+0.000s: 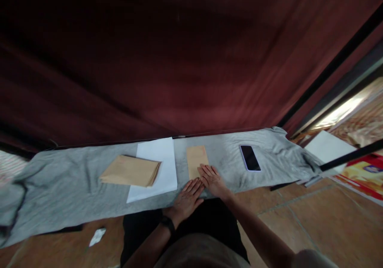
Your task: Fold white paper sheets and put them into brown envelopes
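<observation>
From the head camera, a long worktop covered with a wrinkled grey cloth (74,188) runs across the picture in front of a dark red curtain (179,60). A single flat brown paper envelope (196,158) lies lengthwise near the middle of the cloth. The right hand (213,181) rests palm down on the near end of this envelope, its fingers (206,170) stretched out flat and close together, pinching nothing. The left hand (187,198) lies palm down on the cloth just beside the envelope's near edge, its fingers (196,185) also straight and side by side, their tips meeting the right hand. A black wristband (167,222) sits on the left wrist.

To the left, a stack of brown paper envelopes (130,171) lies partly on a white sheet of paper (160,156). To the right of the single envelope, well apart from the hands, a black smartphone (250,157) lies face up on the cloth. A crumpled white scrap of paper (97,236) lies on the brown tiled floor (299,220) below the worktop's near edge.
</observation>
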{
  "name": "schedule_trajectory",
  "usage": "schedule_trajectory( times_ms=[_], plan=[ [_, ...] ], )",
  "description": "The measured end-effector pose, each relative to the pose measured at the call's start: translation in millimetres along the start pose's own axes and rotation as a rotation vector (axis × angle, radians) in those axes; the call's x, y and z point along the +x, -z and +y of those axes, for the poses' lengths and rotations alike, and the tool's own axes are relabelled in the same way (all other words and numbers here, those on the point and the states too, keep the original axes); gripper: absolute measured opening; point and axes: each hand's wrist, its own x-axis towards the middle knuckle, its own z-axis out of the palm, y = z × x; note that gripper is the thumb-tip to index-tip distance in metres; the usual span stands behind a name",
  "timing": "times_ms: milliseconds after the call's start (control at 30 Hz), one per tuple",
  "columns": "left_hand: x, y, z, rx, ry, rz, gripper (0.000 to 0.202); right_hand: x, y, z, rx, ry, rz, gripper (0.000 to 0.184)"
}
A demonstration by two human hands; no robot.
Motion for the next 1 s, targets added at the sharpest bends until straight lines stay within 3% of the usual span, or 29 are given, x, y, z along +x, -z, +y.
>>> schedule_trajectory(
  times_ms=[200, 367, 533, 667, 767, 1000],
  plan=[
    [-11.7, 2.8, 5.1, -0.043, 0.049, 0.019, 0.059, -58.4, 9.2, -2.5, 0.014, -0.048, -0.009, 0.054],
    [-33.1, -0.7, 9.5, -0.054, 0.128, 0.087, 0.062, -77.9, 11.9, -8.6, 0.004, -0.102, 0.0, 0.056],
    [-30.1, 1.4, 13.7, -0.056, 0.219, 0.11, 0.049, -70.5, 11.5, -15.4, 0.1, -0.205, 0.059, 0.047],
    [-12.5, 9.4, 15.5, -0.029, 0.254, 0.078, 0.042, -51.0, 11.5, -20.2, 0.228, -0.512, 0.183, 0.044],
    [-0.6, 14.7, 15.2, -0.004, 0.264, 0.033, 0.043, -36.2, 12.1, -22.0, 0.361, -0.688, 0.184, 0.039],
    [12.7, 21.3, 9.7, -0.017, 0.234, -0.034, 0.037, -24.9, 14.1, -11.2, 0.623, -0.773, 0.183, 0.026]
  ],
)
